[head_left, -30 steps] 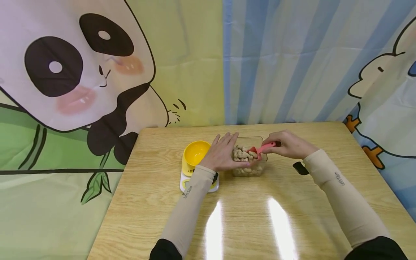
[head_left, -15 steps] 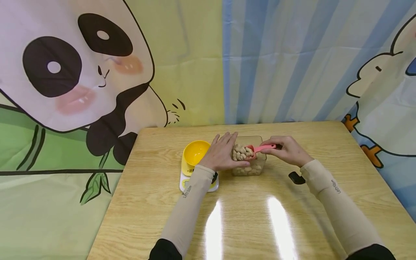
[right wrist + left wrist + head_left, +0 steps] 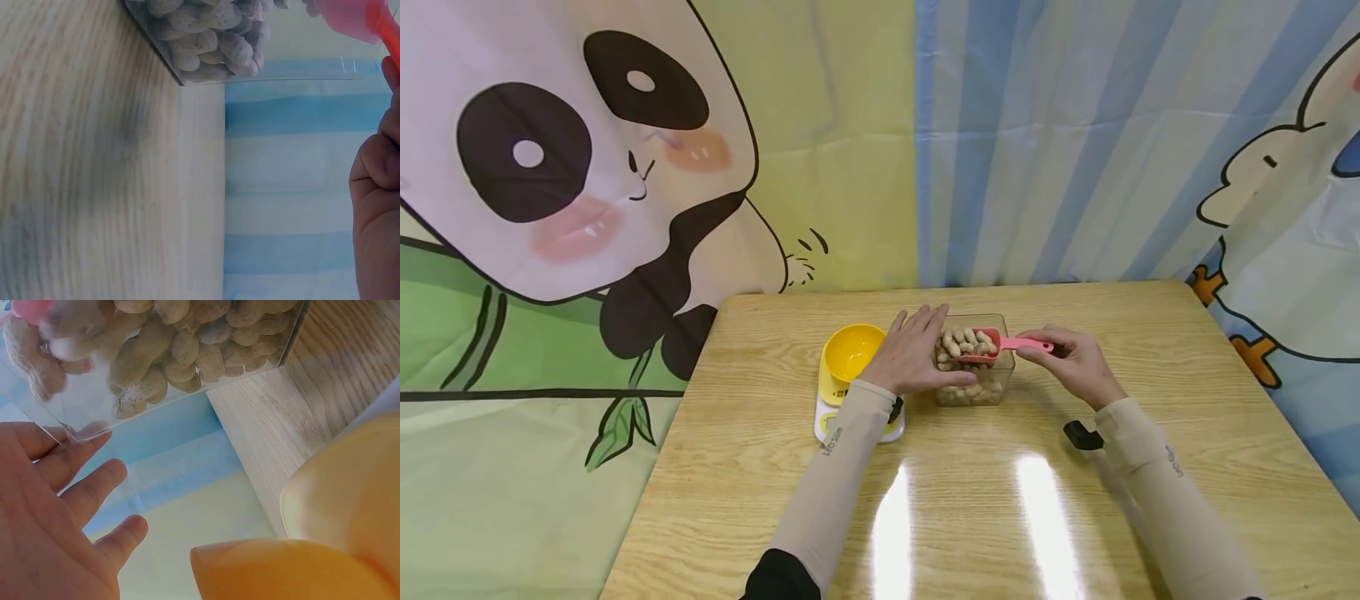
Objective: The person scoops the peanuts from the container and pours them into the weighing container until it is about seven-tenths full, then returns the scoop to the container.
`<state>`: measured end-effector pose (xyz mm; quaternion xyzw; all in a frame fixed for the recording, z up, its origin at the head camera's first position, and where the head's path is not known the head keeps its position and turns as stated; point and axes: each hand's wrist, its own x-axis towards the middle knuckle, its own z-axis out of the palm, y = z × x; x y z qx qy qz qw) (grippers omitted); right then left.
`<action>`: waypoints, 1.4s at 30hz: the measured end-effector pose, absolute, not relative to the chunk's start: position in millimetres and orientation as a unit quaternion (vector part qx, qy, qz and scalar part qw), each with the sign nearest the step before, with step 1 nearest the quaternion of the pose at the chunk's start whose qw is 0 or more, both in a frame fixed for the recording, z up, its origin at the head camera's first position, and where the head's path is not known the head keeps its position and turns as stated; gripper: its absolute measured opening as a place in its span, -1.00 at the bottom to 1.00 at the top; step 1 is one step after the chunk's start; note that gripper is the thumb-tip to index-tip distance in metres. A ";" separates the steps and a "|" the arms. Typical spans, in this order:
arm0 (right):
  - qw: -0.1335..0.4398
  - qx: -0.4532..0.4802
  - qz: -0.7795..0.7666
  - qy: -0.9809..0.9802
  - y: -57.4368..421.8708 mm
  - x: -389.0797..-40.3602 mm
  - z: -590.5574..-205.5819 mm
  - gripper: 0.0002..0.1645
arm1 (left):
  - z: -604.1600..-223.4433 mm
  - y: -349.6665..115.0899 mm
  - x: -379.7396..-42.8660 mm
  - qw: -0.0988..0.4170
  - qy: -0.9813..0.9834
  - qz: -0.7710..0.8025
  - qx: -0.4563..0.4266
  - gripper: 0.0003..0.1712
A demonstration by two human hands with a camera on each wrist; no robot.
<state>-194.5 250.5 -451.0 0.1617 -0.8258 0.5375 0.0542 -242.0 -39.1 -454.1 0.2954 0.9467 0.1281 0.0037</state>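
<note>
In the head view a clear plastic container (image 3: 992,392) of unshelled peanuts stands on the table. My right hand (image 3: 1075,362) pinches the handle of a pink scoop (image 3: 1028,343), whose bowl lies level at the container's mouth, heaped with peanuts (image 3: 966,340). The left hand (image 3: 913,354) rests against the container's left side with its fingers extended. Beside that hand a yellow bowl (image 3: 852,350) sits on a white and yellow kitchen scale (image 3: 891,433), partly covered by the left wrist. Through the clear wall, peanuts (image 3: 181,350) fill the lower part of the container.
The wooden table (image 3: 977,517) ends at a printed curtain (image 3: 1030,150) behind the container. A black wrist device (image 3: 1082,435) hangs by the right sleeve. The scale stands close to the container's left side.
The right hand has lifted the scoop out of the peanuts and drawn it slightly right; its bowl now carries a heap of them. The left hand stays in place.
</note>
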 end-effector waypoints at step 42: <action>0.068 0.160 0.587 -0.791 253.5 -192.6 -470.1 -0.69 | -435.7 -140.6 -226.7 -0.028 0.966 0.148 0.210 0.45</action>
